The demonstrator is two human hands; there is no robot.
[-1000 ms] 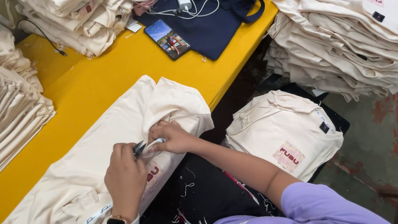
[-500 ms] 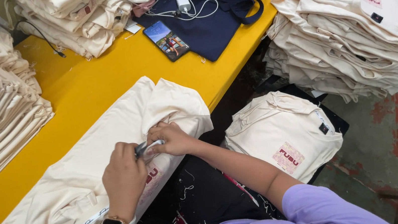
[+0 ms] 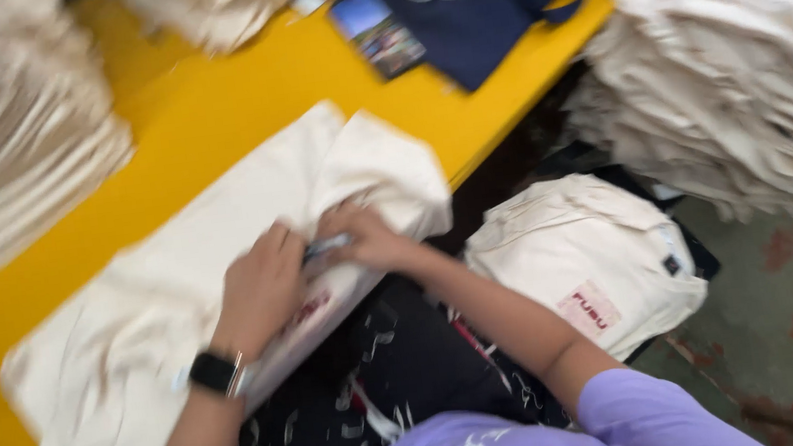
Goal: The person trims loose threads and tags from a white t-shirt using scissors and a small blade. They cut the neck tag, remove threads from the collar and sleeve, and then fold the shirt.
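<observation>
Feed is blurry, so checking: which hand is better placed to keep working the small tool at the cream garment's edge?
Probably the right hand: the small tool sits at its fingertips. The left hand lies flat, pinning the cream garment.

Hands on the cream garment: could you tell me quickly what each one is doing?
Left hand: closed on the cream garment.
Right hand: pinching a small tool.

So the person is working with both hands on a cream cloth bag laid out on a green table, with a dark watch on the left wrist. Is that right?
Not quite: the table is yellow, not green, as the head view shows. The rest holds: both the left hand and the right hand rest on the cream cloth bag, and a dark watch sits on the left wrist.
</observation>
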